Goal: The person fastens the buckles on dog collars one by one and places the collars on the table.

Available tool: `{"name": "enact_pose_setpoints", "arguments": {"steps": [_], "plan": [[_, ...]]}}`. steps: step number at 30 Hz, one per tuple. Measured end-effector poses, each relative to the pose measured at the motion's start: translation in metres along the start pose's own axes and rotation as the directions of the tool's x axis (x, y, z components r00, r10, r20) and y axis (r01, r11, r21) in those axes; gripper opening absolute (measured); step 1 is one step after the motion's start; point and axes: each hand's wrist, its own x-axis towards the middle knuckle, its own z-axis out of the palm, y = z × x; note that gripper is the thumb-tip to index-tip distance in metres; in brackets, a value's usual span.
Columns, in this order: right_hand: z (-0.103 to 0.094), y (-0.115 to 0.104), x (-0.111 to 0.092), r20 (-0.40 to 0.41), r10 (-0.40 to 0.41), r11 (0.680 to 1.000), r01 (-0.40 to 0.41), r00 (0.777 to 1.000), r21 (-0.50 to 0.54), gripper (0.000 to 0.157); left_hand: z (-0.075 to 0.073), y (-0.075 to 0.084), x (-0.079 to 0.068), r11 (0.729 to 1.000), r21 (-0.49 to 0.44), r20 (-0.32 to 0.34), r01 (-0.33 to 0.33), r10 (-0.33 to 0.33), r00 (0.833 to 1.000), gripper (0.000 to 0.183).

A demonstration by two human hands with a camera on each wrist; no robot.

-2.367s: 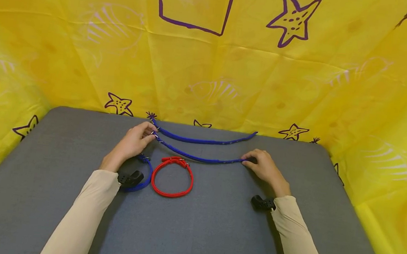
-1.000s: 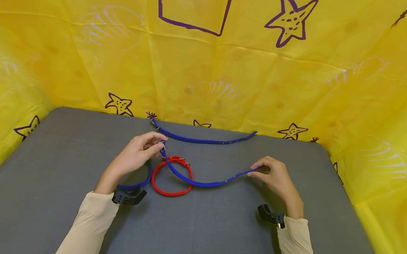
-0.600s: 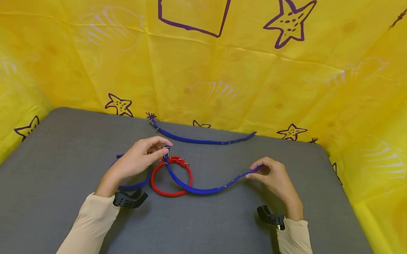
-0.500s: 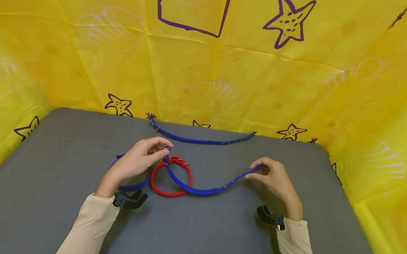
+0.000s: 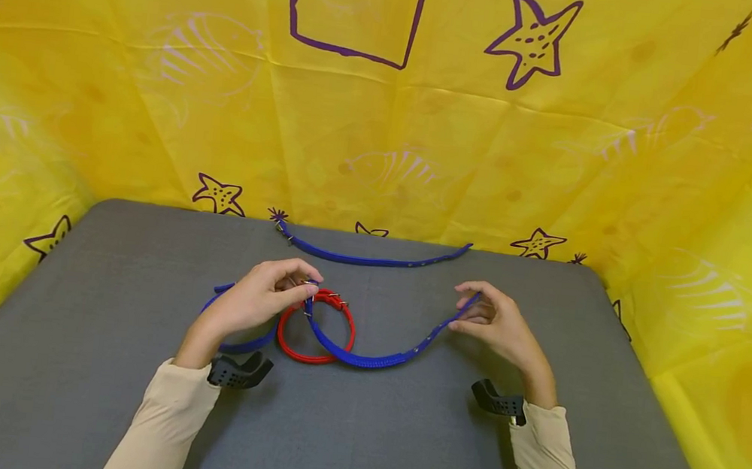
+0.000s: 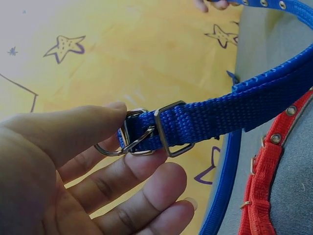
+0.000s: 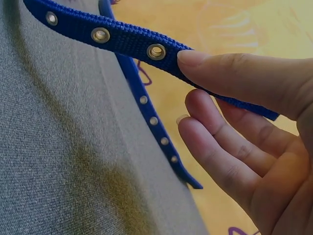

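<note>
Between my hands a blue pet collar [image 5: 371, 360] of woven webbing sags in a curve. My left hand [image 5: 261, 297] pinches its buckle end; the left wrist view shows the metal buckle [image 6: 139, 132] between thumb and fingers, with a rectangular metal loop [image 6: 168, 128] beside it. My right hand [image 5: 506, 330] pinches the other end near the tip, thumb on top, close to a row of metal eyelets [image 7: 156, 52]. Behind the held collar lies a red collar [image 5: 315, 359], buckled into a ring.
A second blue collar [image 5: 360, 260] lies stretched out along the back of the grey table [image 5: 356, 444]. Another blue collar, looped [image 5: 249, 346], is partly hidden by my left hand. Yellow patterned cloth [image 5: 387, 115] hangs behind and at both sides.
The blue collar has come off the table's back area towards me, held at both ends. My hands have drawn closer together, so it sags more deeply, overlapping the red ring.
</note>
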Motion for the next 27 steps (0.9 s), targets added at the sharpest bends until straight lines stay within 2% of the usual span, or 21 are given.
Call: {"name": "enact_pose_setpoints", "arguments": {"steps": [9, 16, 23, 27], "plan": [[0.004, -0.008, 0.000, -0.007, -0.003, 1.000, 0.003, 1.000, -0.012, 0.057, 0.000, 0.009, -0.003, 0.999, -0.038, 0.024, 0.002, -0.001, 1.000, 0.016], [0.006, -0.014, 0.000, -0.017, -0.016, 0.999, 0.015, 1.000, -0.046, 0.048, 0.002, 0.013, -0.004, 0.999, -0.030, 0.059, 0.014, -0.012, 0.998, 0.014], [0.010, -0.022, 0.000, -0.011, 0.043, 0.999, -0.043, 0.999, -0.021, 0.036, 0.003, 0.015, -0.007, 1.000, 0.015, 0.115, 0.018, -0.019, 0.993, 0.015], [0.016, -0.025, 0.001, -0.009, 0.049, 0.999, -0.049, 0.999, -0.006, 0.031, 0.005, 0.015, -0.008, 1.000, 0.024, 0.120, 0.020, -0.023, 0.993, 0.016]]}}
